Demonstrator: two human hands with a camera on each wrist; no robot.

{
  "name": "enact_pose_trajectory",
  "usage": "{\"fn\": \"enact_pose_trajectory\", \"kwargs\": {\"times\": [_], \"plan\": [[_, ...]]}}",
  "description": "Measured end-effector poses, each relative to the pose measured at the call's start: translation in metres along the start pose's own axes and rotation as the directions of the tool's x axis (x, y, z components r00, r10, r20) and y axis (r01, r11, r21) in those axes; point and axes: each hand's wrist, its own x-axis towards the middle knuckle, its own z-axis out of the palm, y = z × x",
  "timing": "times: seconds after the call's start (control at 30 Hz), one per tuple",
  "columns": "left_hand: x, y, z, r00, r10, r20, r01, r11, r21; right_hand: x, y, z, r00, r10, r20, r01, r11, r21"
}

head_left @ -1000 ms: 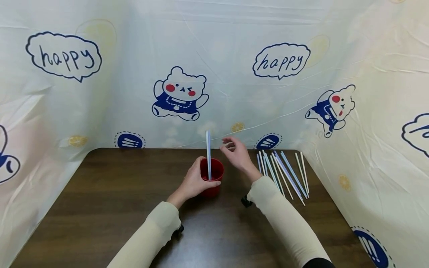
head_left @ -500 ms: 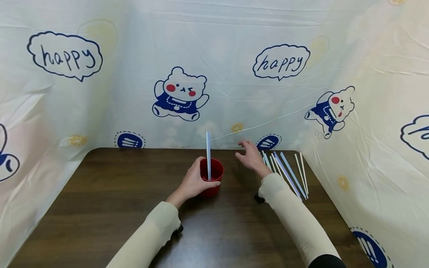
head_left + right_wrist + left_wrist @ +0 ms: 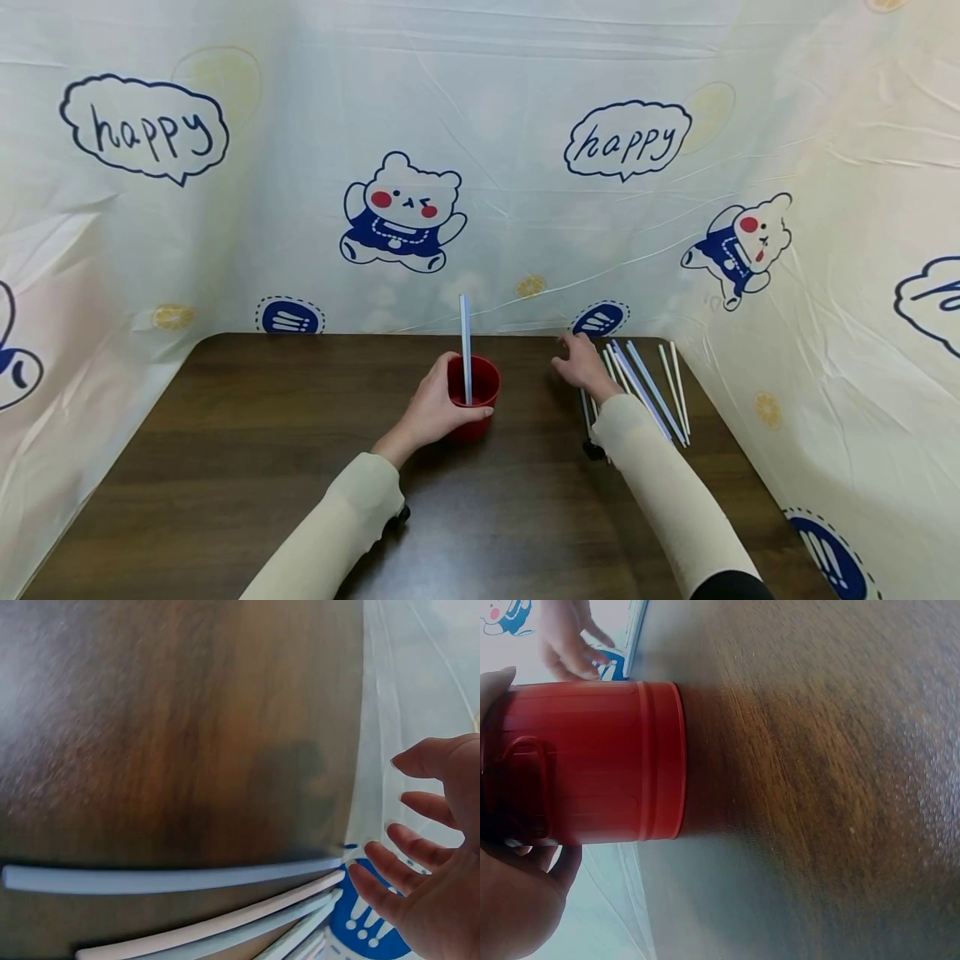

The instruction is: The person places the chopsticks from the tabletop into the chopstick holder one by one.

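Observation:
My left hand [image 3: 431, 410] grips a red cup [image 3: 476, 428] standing on the table, thumb along the near side and fingers round the left. Two pale blue straw-like sticks [image 3: 466, 337] rise upright out of it. Close up in the left wrist view, the cup [image 3: 600, 761] shows a smooth ribbed wall. My right hand [image 3: 588, 367] hovers over the left end of a row of similar sticks [image 3: 651, 387], partly covering them. The right wrist view shows its fingers [image 3: 420, 847] spread and bent slightly, holding nothing, beyond the tips of a blue stick [image 3: 165, 880] and a pinkish stick [image 3: 214, 919].
The dark wooden table [image 3: 247, 467] ends at a printed curtain [image 3: 517, 208] behind and at both sides. Two cream sticks [image 3: 681, 392] lie slightly apart at the right end of the row. My right forearm passes over part of the row.
My right hand has moved rightward and down from beside the cup to the left end of the stick row. The left hand, the cup and its two sticks have stayed put.

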Motion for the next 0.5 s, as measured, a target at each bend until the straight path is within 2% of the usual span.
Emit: {"fn": "enact_pose_trajectory", "kwargs": {"times": [0.17, 0.5], "plan": [[0.000, 0.000, 0.000, 1.000, 0.003, -0.001, -0.003, 1.000, -0.003, -0.006, 0.007, -0.001, 1.000, -0.001, 0.023, 0.000, 1.000, 0.022], [-0.001, 0.000, 0.000, 1.000, -0.010, 0.000, 0.010, 1.000, -0.003, -0.004, 0.023, 0.005, 1.000, -0.031, -0.004, 0.031, 0.998, 0.046]]}}
